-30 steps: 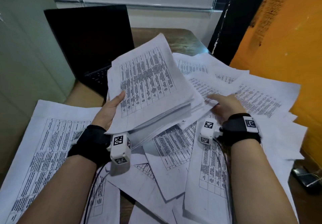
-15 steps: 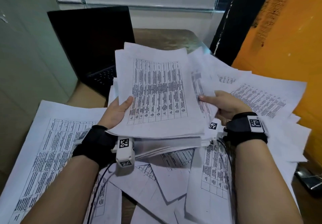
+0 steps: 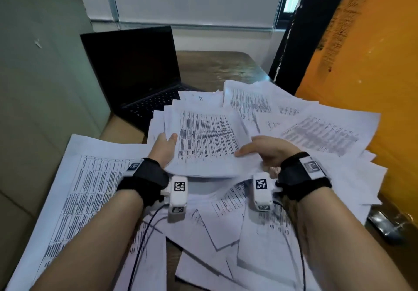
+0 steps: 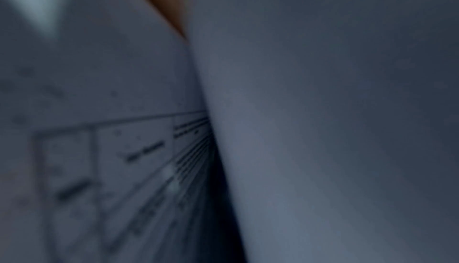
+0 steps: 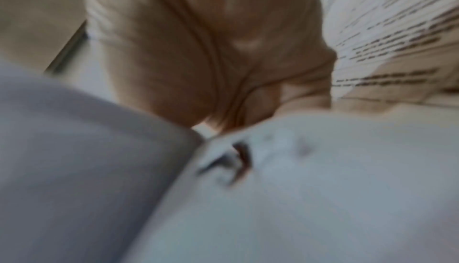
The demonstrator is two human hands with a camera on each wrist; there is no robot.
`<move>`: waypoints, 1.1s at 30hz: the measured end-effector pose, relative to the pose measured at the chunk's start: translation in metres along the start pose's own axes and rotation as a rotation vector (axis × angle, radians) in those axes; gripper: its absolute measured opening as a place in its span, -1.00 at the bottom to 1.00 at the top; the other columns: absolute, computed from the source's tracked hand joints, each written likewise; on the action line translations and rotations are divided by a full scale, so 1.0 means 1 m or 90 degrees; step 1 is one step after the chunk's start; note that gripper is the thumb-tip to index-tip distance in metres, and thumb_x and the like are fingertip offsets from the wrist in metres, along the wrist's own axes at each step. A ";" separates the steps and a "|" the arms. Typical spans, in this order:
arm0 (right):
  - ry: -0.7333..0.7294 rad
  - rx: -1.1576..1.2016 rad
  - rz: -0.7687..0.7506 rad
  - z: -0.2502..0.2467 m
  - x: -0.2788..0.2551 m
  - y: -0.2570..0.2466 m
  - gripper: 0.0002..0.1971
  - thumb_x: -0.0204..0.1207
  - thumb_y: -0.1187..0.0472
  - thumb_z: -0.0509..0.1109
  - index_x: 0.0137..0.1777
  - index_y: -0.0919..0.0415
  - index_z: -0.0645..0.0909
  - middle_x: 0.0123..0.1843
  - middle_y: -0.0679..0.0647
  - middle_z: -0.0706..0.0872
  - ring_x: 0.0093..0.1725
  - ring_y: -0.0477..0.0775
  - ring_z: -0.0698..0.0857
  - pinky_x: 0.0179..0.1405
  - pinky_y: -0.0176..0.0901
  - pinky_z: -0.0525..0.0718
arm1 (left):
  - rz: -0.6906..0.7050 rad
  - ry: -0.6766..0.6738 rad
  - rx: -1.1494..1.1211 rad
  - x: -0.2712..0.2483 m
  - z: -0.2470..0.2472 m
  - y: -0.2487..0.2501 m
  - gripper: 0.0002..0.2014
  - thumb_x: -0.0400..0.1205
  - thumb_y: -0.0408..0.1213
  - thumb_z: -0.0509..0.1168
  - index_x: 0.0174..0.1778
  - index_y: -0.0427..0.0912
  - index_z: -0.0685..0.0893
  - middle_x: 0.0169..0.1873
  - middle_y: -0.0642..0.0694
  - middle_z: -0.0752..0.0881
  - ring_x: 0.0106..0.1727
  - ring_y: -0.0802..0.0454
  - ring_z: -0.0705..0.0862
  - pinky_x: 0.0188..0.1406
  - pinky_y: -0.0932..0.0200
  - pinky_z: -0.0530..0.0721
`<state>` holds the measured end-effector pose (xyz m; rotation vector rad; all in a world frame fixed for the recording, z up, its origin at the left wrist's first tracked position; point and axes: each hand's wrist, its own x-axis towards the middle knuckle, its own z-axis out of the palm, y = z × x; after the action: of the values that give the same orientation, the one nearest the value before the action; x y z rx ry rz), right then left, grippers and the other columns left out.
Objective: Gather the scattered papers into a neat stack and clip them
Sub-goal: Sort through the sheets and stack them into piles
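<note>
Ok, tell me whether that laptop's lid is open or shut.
Open. The laptop has its dark screen standing upright above the visible keyboard, behind the papers. Whether it is powered cannot be told.

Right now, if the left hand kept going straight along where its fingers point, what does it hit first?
Probably the open laptop. The left hand grips the paper stack at its left edge and points away from the person, toward the keyboard. Depth is unclear from the head view.
</note>
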<state>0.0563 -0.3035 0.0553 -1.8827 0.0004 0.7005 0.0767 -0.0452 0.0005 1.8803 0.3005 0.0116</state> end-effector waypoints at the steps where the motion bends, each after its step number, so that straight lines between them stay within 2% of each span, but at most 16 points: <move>1: 0.018 -0.021 -0.017 0.002 -0.006 -0.002 -0.73 0.53 0.39 0.43 0.20 0.43 0.57 0.04 0.33 0.72 -0.06 0.26 0.73 0.07 0.15 0.73 | -0.010 -0.002 0.022 0.000 0.002 0.002 -0.47 0.78 -0.16 0.02 0.57 -0.45 0.19 0.52 -0.35 0.37 0.52 -0.19 0.38 0.38 0.12 0.36; 3: 0.033 0.011 -0.086 0.000 -0.024 -0.009 -0.69 0.55 0.47 0.38 0.28 0.41 0.55 0.16 0.33 0.73 0.04 0.27 0.75 0.09 0.03 0.77 | -0.014 -0.002 0.027 -0.006 -0.002 0.009 -0.47 0.74 -0.12 0.12 0.52 -0.43 0.30 0.20 -0.35 0.62 0.12 -0.27 0.64 0.02 0.04 0.58; 4: 0.033 0.038 -0.130 -0.002 -0.037 -0.013 -0.66 0.56 0.48 0.37 0.32 0.37 0.54 0.17 0.29 0.74 0.03 0.21 0.77 0.00 -0.08 0.79 | -0.021 -0.010 -0.005 -0.008 -0.006 0.012 -0.37 0.67 0.01 0.21 0.51 -0.39 0.33 0.01 -0.29 0.66 -0.13 -0.24 0.67 -0.21 0.09 0.61; 5: 0.029 0.059 -0.165 -0.008 -0.047 -0.014 -0.63 0.55 0.47 0.36 0.35 0.34 0.54 0.19 0.26 0.75 0.05 0.19 0.78 0.00 -0.12 0.80 | -0.031 -0.022 -0.055 -0.007 -0.010 0.011 -0.14 0.52 0.24 0.30 0.53 -0.36 0.30 -0.03 -0.23 0.68 -0.21 -0.25 0.69 -0.21 0.12 0.65; 7: 0.012 0.076 -0.205 -0.016 -0.069 -0.016 -0.62 0.52 0.41 0.39 0.34 0.33 0.55 0.22 0.25 0.74 0.13 0.19 0.76 0.16 -0.06 0.75 | -0.040 -0.026 -0.146 0.013 -0.014 -0.001 0.20 0.08 0.59 0.34 0.50 -0.20 0.41 0.20 -0.21 0.71 0.09 -0.28 0.74 0.12 -0.14 0.71; 8: 0.000 0.062 -0.216 -0.016 -0.080 -0.017 -0.64 0.51 0.38 0.41 0.31 0.31 0.57 0.21 0.24 0.75 0.15 0.18 0.76 0.19 -0.05 0.74 | -0.016 -0.012 -0.173 0.019 -0.014 -0.001 0.21 0.02 0.62 0.31 0.48 -0.15 0.44 0.29 -0.22 0.68 0.22 -0.30 0.69 0.25 -0.24 0.64; 10: 0.037 -0.014 -0.247 -0.012 -0.095 -0.020 -0.70 0.51 0.33 0.46 0.23 0.23 0.62 0.13 0.17 0.79 0.11 0.12 0.78 0.18 -0.05 0.75 | 0.089 0.038 -0.177 -0.013 -0.014 0.033 -0.15 0.30 0.44 0.28 0.34 -0.13 0.55 0.28 -0.26 0.67 0.27 -0.31 0.65 0.32 -0.30 0.58; 12: 0.150 -0.059 -0.310 -0.005 -0.106 -0.026 -0.74 0.48 0.28 0.52 0.15 0.15 0.62 0.05 0.15 0.78 0.05 0.11 0.78 0.09 -0.13 0.77 | 0.231 0.124 -0.143 -0.063 -0.014 0.079 -0.62 0.61 -0.05 0.23 0.21 -0.24 0.59 0.12 -0.18 0.71 0.12 -0.16 0.69 0.20 0.06 0.63; 14: 0.243 -0.032 -0.383 0.001 -0.115 -0.033 -0.72 0.50 0.24 0.53 0.16 0.11 0.59 0.10 0.14 0.76 0.11 0.06 0.77 0.05 -0.22 0.75 | 0.371 0.219 -0.105 -0.092 -0.011 0.105 -0.76 0.70 -0.33 0.15 0.23 -0.36 0.54 -0.02 -0.08 0.64 -0.04 0.07 0.61 -0.07 0.28 0.51; 18: 0.249 -0.006 -0.472 0.006 -0.130 -0.037 -0.70 0.53 0.16 0.51 0.11 -0.22 0.53 0.11 -0.31 0.68 0.08 -0.42 0.68 0.16 -0.42 0.64 | 0.494 0.243 -0.082 -0.132 -0.007 0.122 -0.71 0.77 -0.20 0.07 0.28 -0.34 0.44 -0.20 0.19 0.54 -0.28 0.49 0.57 -0.30 0.59 0.44; 21: 0.193 -0.016 -0.461 0.008 -0.129 -0.024 -0.53 0.48 0.11 0.55 0.37 0.00 0.55 0.25 -0.12 0.74 0.23 -0.21 0.72 0.25 -0.28 0.65 | 0.401 0.218 -0.083 -0.141 -0.004 0.106 -0.58 0.76 -0.02 0.01 0.39 -0.27 0.38 -0.13 0.14 0.52 -0.11 0.19 0.54 -0.14 0.35 0.40; 23: 0.232 0.057 -0.419 0.011 -0.120 -0.015 -0.52 0.43 0.07 0.57 0.33 0.13 0.59 0.18 -0.05 0.77 0.21 -0.06 0.74 0.27 -0.10 0.65 | 0.333 0.201 -0.078 -0.141 -0.002 0.094 -0.52 0.74 0.08 0.00 0.41 -0.21 0.36 -0.09 0.13 0.50 0.03 0.08 0.46 0.02 0.28 0.31; 26: 0.270 0.117 -0.439 0.028 -0.113 -0.019 -0.76 0.49 0.15 0.52 0.11 0.19 0.66 0.04 0.05 0.78 0.08 0.01 0.76 0.24 -0.01 0.67 | 0.419 0.218 -0.119 -0.143 0.006 0.099 -0.69 0.75 -0.06 0.08 0.26 -0.20 0.50 -0.06 0.15 0.57 -0.03 0.30 0.58 -0.05 0.50 0.45; 29: 0.284 0.171 -0.545 0.035 -0.119 -0.047 -0.74 0.56 0.22 0.47 0.22 0.16 0.61 0.17 0.10 0.77 0.17 -0.05 0.75 0.26 -0.17 0.67 | 0.509 0.316 -0.199 -0.143 0.005 0.125 -0.77 0.74 -0.27 0.16 0.08 -0.36 0.63 -0.14 0.15 0.62 -0.17 0.69 0.57 -0.11 0.73 0.40; 31: 0.283 0.185 -0.577 0.027 -0.126 -0.060 -0.77 0.58 0.20 0.45 0.21 0.05 0.59 0.18 -0.02 0.77 0.18 -0.17 0.74 0.27 -0.25 0.62 | 0.509 0.348 -0.201 -0.139 -0.004 0.136 -0.86 0.74 -0.25 0.17 -0.05 -0.18 0.60 -0.21 0.24 0.57 -0.24 0.71 0.54 -0.15 0.70 0.42; 33: 0.276 0.171 -0.541 0.015 -0.126 -0.051 -0.70 0.55 0.08 0.47 0.26 0.02 0.59 0.25 0.00 0.75 0.27 -0.08 0.71 0.36 -0.10 0.60 | 0.473 0.300 -0.190 -0.133 -0.012 0.132 -0.87 0.74 -0.16 0.16 0.05 -0.12 0.55 -0.13 0.23 0.60 -0.17 0.65 0.55 -0.14 0.70 0.43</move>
<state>-0.0388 -0.3087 0.1529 -1.5361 -0.3855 -0.2777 -0.0271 -0.1008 0.1464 1.5756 -0.0974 0.9576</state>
